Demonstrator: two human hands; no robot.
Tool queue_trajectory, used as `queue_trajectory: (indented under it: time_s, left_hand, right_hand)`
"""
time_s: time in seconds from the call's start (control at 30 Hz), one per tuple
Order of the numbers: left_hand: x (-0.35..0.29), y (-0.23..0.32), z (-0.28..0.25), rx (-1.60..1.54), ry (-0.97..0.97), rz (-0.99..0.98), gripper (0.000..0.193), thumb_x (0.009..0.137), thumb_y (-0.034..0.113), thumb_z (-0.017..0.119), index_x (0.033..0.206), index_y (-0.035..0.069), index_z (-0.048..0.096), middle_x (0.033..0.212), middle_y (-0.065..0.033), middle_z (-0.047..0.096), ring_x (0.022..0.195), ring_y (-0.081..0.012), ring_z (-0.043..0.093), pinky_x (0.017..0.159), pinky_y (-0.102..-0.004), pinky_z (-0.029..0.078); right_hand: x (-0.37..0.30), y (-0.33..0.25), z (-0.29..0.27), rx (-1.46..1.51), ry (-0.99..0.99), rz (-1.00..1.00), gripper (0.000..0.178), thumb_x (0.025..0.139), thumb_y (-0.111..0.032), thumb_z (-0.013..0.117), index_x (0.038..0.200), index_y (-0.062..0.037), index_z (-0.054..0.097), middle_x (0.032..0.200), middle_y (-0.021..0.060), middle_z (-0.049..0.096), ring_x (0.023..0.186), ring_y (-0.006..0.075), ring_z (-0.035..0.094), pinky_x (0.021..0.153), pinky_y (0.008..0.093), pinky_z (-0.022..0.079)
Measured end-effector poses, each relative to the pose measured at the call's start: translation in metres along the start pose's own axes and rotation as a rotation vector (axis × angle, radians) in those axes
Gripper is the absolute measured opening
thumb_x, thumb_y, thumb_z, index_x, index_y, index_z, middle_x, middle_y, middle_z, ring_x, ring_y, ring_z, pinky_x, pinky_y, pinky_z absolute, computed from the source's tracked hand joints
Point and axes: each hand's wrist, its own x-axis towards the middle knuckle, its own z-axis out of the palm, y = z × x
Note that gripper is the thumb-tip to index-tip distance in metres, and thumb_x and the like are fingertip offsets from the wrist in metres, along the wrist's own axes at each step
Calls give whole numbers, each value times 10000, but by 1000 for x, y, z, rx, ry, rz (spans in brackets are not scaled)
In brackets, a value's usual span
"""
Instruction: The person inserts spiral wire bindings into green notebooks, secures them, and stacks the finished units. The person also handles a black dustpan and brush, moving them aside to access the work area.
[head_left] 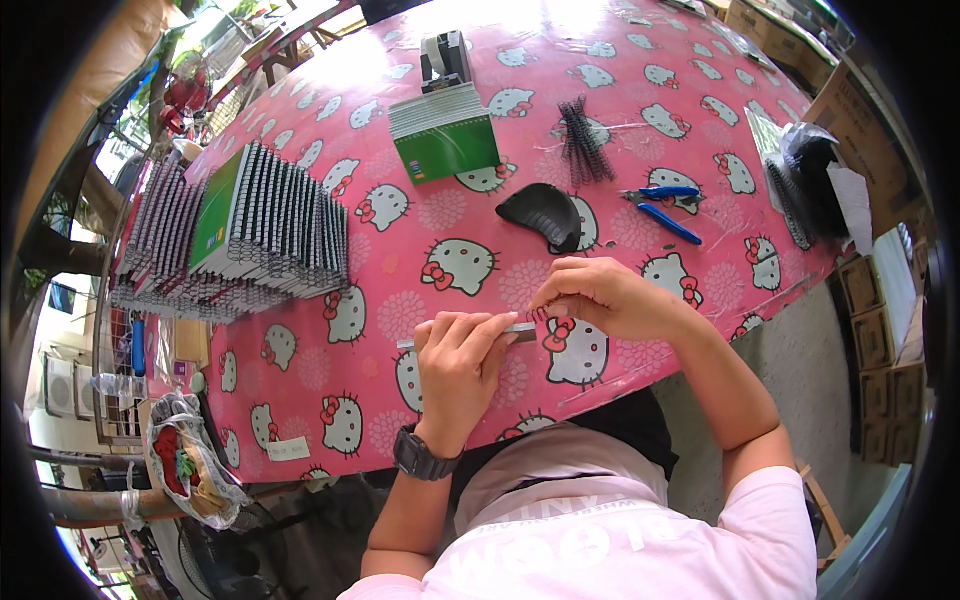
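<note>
My left hand (458,365), a dark watch on its wrist, is closed around a thin, flat, pale-edged strip (407,344). The strip may be a notebook seen edge-on, but its kind is hard to tell. At its right end, my right hand (605,298) has thumb and fingers pinched together. Thin dark bits show at those fingertips, too small to name. Just beyond the hands lies a curved black tray (545,215). Blue-handled cutting pliers (668,208) rest to its right, and several black spiral coils (583,143) lie farther back.
Spiral-bound notebooks (285,225) are stacked high at the left. A smaller green-covered stack (445,135) stands farther back, before a tape dispenser (445,62). A pink patterned cover spreads over the table (440,212). Cardboard boxes (862,140) and a black plastic bag (808,165) are at the right.
</note>
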Motion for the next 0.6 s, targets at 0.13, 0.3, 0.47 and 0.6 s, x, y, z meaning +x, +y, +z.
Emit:
queue_trajectory:
  time_s: [0.13,0.3,0.47,0.6]
  left_hand:
    - [0,1,-1,3,-7,-6,191,761,116,711,951,115,700,821,-4,652,769,-179,570,735,-307,382]
    - [1,3,-1,4,-18,-22,193,764,123,710,956,117,697,832,0,650,780,-179,570,738,-314,377]
    - [-3,6,-1,26,8,-20,205,755,119,718,959,112,700,816,-6,652,764,-177,571,733,-307,380]
    - [-6,9,0,31,20,-93,235,762,141,721,993,108,685,822,0,657,768,-174,573,747,-312,378]
  right_hand:
    - [1,-5,-3,-100,-44,37,136,898,-45,547,1009,-49,626,913,114,585,857,292,582,760,383,465]
    - [2,3,0,-113,-11,-77,169,882,17,542,1025,-31,618,836,106,553,759,273,589,674,366,476]
    - [7,-1,-5,-90,-133,-5,129,899,-55,539,1005,-50,613,950,119,586,921,302,570,791,396,456]
    - [8,-1,-13,-68,-320,36,145,872,-47,559,1010,-35,605,922,125,593,872,306,584,751,402,473]
